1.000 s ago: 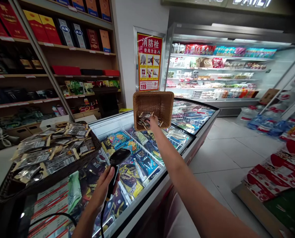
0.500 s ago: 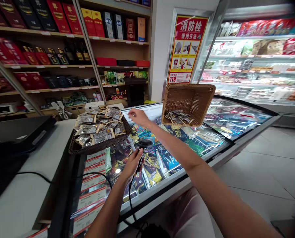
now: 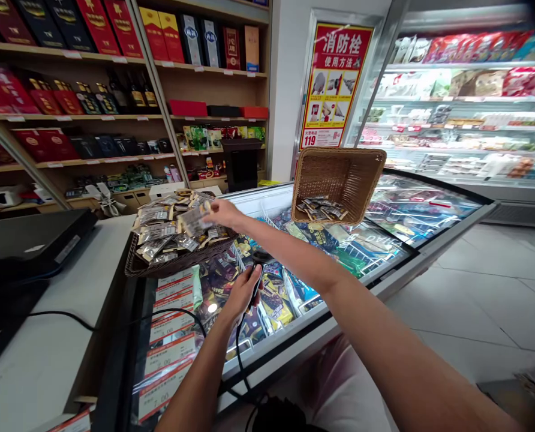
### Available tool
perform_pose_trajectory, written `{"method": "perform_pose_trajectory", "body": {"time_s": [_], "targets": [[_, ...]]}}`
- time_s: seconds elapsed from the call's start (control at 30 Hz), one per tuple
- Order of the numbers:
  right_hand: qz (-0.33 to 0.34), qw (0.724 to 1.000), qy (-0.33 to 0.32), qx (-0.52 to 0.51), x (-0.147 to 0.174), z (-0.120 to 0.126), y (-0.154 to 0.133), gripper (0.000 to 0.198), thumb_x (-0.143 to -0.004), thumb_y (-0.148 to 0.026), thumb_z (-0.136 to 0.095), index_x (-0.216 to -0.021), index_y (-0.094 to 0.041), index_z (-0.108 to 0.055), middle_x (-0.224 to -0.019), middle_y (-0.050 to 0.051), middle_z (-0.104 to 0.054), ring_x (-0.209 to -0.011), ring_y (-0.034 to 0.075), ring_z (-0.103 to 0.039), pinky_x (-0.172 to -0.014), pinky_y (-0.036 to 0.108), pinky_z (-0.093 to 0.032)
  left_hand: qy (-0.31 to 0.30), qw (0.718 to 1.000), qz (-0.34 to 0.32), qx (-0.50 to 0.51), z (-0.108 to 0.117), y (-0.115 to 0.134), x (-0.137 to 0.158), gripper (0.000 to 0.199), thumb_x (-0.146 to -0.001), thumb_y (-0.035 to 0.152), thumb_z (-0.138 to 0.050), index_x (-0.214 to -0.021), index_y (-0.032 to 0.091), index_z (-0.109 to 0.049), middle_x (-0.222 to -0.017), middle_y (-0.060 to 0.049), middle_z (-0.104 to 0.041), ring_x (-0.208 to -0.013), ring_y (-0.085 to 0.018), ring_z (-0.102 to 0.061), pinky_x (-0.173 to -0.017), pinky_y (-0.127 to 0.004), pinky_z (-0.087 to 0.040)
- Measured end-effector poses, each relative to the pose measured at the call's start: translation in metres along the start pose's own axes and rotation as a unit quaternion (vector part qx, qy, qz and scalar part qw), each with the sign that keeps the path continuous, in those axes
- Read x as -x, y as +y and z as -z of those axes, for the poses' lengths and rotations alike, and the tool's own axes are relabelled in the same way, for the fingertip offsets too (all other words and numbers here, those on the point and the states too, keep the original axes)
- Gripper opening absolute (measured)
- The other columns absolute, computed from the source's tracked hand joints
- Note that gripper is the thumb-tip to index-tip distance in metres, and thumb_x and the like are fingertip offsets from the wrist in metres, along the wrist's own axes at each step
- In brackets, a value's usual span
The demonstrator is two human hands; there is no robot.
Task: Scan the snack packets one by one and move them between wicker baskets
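My left hand (image 3: 245,292) is closed around a black corded barcode scanner (image 3: 259,259), held over the glass top of the freezer. My right hand (image 3: 225,215) pinches a small snack packet (image 3: 195,219) above the dark woven basket (image 3: 159,268). The packet is slightly blurred. More packets of the same look, with silvery labels and tan edges, are heaped in that basket. A lighter brown wicker basket (image 3: 372,180) lies tipped toward me on the freezer's far side, with several similar packets (image 3: 321,208) in it.
The chest freezer (image 3: 312,327) holds bagged frozen goods under glass, with price tags (image 3: 171,354) along its left. A white counter (image 3: 38,354) carries a black device (image 3: 38,240). The scanner's cable (image 3: 238,354) hangs below my left hand. Boxed goods fill the shelves (image 3: 213,72) behind.
My right hand has moved left to the dark basket and now holds a packet there. My left hand keeps the scanner in nearly the same place.
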State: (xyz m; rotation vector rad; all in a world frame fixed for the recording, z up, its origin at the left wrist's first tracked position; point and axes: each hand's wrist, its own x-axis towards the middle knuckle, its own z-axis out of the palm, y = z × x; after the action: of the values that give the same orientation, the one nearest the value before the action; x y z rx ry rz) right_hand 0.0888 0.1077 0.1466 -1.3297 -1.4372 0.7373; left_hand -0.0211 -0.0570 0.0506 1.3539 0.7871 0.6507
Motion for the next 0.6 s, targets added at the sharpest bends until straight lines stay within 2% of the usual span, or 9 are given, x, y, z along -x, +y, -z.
{"method": "perform_pose_trajectory", "body": {"time_s": [0.07, 0.13, 0.23, 0.3, 0.37, 0.47, 0.6], "targets": [[-0.019, 0.991, 0.086, -0.103, 0.01, 0.04, -0.001, 0.029, -0.07, -0.026, -0.086, -0.087, -0.02, -0.063, -0.081, -0.004, -0.068, -0.075, 0.013, -0.065, -0.074, 0.028, -0.056, -0.004, 1.0, -0.002, 0.002, 0.0, 0.002, 0.001, 0.067, -0.076, 0.086, -0.068, -0.082, 0.021, -0.052, -0.069, 0.005, -0.059, -0.038, -0.006, -0.046, -0.039, -0.023, -0.032], [-0.028, 0.97, 0.158, -0.183, 0.027, 0.081, 0.007, 0.024, -0.077, -0.027, -0.079, -0.093, -0.021, -0.062, -0.084, -0.003, -0.069, -0.075, 0.013, -0.066, -0.072, 0.028, -0.057, -0.007, 1.0, -0.003, 0.003, 0.0, 0.005, 0.002, 0.066, -0.077, 0.085, -0.068, -0.082, 0.021, -0.053, -0.07, 0.005, -0.059, -0.039, -0.006, -0.046, -0.039, -0.022, -0.032], [-0.028, 0.937, 0.268, -0.221, 0.061, 0.134, 0.04, 0.022, -0.079, -0.033, -0.076, -0.088, -0.021, -0.059, -0.079, -0.004, -0.066, -0.069, 0.013, -0.064, -0.063, 0.024, -0.054, -0.009, 1.0, -0.006, 0.0, 0.001, 0.01, 0.003, 0.064, -0.08, 0.083, -0.069, -0.083, 0.02, -0.056, -0.073, 0.003, -0.062, -0.04, -0.007, -0.046, -0.039, -0.022, -0.032], [-0.056, 0.913, 0.342, -0.216, 0.084, 0.155, 0.069, 0.024, -0.079, -0.035, -0.074, -0.079, -0.022, -0.055, -0.071, -0.005, -0.06, -0.061, 0.011, -0.057, -0.057, 0.022, -0.048, -0.012, 1.0, -0.006, -0.006, 0.002, 0.011, 0.003, 0.065, -0.079, 0.084, -0.069, -0.082, 0.02, -0.056, -0.068, 0.003, -0.061, -0.04, -0.007, -0.046, -0.039, -0.022, -0.032], [-0.098, 0.887, 0.392, -0.226, 0.102, 0.164, 0.096, 0.025, -0.078, -0.034, -0.072, -0.073, -0.023, -0.05, -0.067, -0.006, -0.055, -0.058, 0.011, -0.052, -0.056, 0.023, -0.045, -0.012, 1.0, -0.003, -0.011, 0.003, 0.011, 0.002, 0.068, -0.076, 0.086, -0.069, -0.081, 0.02, -0.056, -0.062, 0.004, -0.057, -0.04, -0.008, -0.045, -0.04, -0.021, -0.032], [-0.153, 0.857, 0.409, -0.275, 0.115, 0.16, 0.122, 0.027, -0.077, -0.029, -0.072, -0.07, -0.023, -0.047, -0.066, -0.005, -0.057, -0.06, 0.013, -0.056, -0.06, 0.025, -0.049, -0.007, 1.0, -0.002, 0.001, 0.004, 0.008, 0.001, 0.071, -0.073, 0.089, -0.07, -0.082, 0.02, -0.058, -0.062, 0.004, -0.056, -0.041, -0.008, -0.044, -0.039, -0.021, -0.031], [-0.168, 0.855, 0.387, -0.303, 0.116, 0.152, 0.129, 0.025, -0.079, -0.026, -0.071, -0.072, -0.023, -0.048, -0.069, -0.004, -0.06, -0.062, 0.013, -0.058, -0.061, 0.026, -0.051, 0.012, 1.0, -0.004, 0.015, 0.007, 0.004, -0.001, 0.072, -0.074, 0.089, -0.069, -0.086, 0.019, -0.061, -0.063, 0.003, -0.057, -0.042, -0.008, -0.044, -0.039, -0.021, -0.033]]}}
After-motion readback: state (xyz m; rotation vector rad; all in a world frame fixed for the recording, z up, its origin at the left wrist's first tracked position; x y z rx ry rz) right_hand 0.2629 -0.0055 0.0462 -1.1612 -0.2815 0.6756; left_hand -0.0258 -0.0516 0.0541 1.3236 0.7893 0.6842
